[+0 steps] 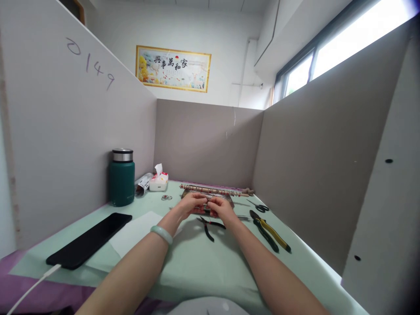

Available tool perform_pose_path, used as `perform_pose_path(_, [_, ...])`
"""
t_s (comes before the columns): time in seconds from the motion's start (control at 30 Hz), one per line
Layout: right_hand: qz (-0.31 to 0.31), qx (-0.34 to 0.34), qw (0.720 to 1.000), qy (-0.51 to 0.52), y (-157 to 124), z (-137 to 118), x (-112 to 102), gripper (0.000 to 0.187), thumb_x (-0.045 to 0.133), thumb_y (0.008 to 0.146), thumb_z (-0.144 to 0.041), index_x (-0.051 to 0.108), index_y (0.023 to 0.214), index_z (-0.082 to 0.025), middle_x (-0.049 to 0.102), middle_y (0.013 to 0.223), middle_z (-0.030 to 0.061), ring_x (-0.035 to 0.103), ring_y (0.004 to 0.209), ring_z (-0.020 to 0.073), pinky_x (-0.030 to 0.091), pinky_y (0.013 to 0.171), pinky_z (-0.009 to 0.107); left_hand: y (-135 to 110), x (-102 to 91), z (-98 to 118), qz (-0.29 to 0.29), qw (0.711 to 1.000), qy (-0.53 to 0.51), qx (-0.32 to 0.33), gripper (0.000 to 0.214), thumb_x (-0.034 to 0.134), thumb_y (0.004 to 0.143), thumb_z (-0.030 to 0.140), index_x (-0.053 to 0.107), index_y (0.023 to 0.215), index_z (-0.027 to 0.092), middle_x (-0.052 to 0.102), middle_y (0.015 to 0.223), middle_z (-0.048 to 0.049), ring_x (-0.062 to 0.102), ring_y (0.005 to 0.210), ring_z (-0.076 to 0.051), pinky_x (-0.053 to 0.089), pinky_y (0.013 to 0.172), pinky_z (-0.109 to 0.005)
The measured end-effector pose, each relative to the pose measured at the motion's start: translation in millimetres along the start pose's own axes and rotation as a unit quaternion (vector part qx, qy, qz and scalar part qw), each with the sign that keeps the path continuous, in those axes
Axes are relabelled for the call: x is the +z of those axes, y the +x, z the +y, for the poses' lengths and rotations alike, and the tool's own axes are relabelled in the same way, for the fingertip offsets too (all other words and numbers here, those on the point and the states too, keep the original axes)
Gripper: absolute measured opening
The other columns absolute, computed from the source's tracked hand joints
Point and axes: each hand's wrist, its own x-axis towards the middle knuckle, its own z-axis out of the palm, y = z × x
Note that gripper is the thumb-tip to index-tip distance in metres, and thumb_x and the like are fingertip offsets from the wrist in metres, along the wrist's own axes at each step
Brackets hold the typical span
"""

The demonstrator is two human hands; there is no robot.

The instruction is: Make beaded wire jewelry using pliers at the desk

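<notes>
My left hand (193, 204) and my right hand (220, 207) meet over the table, fingertips pinched close together. Something very small sits between the fingers; its kind is too small to make out. Behind and beneath the hands lies a brownish patterned tray or box (230, 200), mostly covered by them. Beyond it stretches a long rod wound with small red and pale beads (213, 190). Just below my hands rest small pliers with black handles (208, 228), their jaws spread. A pale green bangle (161, 234) circles my left wrist.
At right lie large pliers with green and yellow handles (269, 232) and black-handled scissors (260, 207). On the left are a black phone (90, 239) on a white cable, white paper (139, 232), a green bottle (122, 181) and a tissue pack (159, 181). Grey partitions (206, 140) enclose the table.
</notes>
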Motion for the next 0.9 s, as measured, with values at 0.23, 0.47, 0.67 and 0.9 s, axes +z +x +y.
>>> perform_pose_path(0.23, [0.022, -0.025, 0.989, -0.143, 1.2, -7.6, -9.1, 0.033, 0.060, 0.072, -0.050, 0.057, 0.074, -0.017, 0.059, 0.063, -0.0009, 0.048, 0.046, 0.0096, 0.032, 0.044, 0.023, 2.0, 0.5, 7.6, 0.047, 0.996, -0.073, 0.003, 0.016, 0.072, 0.069, 0.013, 0.059, 0.078, 0.012, 0.060, 0.066, -0.0008, 0.055, 0.051, -0.008, 0.051, 0.059, -0.026])
perform_pose_path(0.47, [-0.189, -0.058, 0.850, -0.488, -18.2, -21.0, -11.0, 0.046, 0.073, 0.056, -0.052, 0.065, 0.087, -0.018, 0.064, 0.089, 0.0055, 0.055, 0.080, 0.0204, 0.037, 0.064, 0.026, 2.8, -2.1, 10.5, 0.054, 0.987, -0.149, -0.031, 0.016, 0.057, 0.074, -0.003, 0.054, 0.079, 0.011, 0.064, 0.071, -0.0057, 0.066, 0.068, -0.014, 0.054, 0.072, -0.028])
perform_pose_path(0.67, [-0.156, -0.039, 0.786, -0.597, -26.9, -9.5, 11.3, 0.021, 0.058, 0.066, -0.023, 0.063, 0.086, -0.018, 0.063, 0.081, 0.0076, 0.052, 0.088, 0.0235, 0.033, 0.063, 0.026, 1.5, -2.6, 11.2, 0.069, 0.979, -0.184, -0.050, 0.009, 0.056, 0.078, 0.001, 0.056, 0.081, 0.010, 0.067, 0.082, -0.0096, 0.067, 0.079, -0.016, 0.055, 0.076, -0.026])
perform_pose_path(0.9, [-0.100, -0.041, 0.771, -0.628, -27.3, -15.8, 10.4, 0.036, 0.062, 0.066, -0.042, 0.064, 0.092, -0.017, 0.062, 0.098, 0.0122, 0.053, 0.093, 0.0279, 0.035, 0.068, 0.030, 4.9, -7.6, 5.7, 0.056, 0.987, -0.145, -0.047, 0.011, 0.064, 0.075, 0.008, 0.056, 0.082, 0.012, 0.066, 0.075, -0.0055, 0.065, 0.063, -0.015, 0.055, 0.059, -0.028])
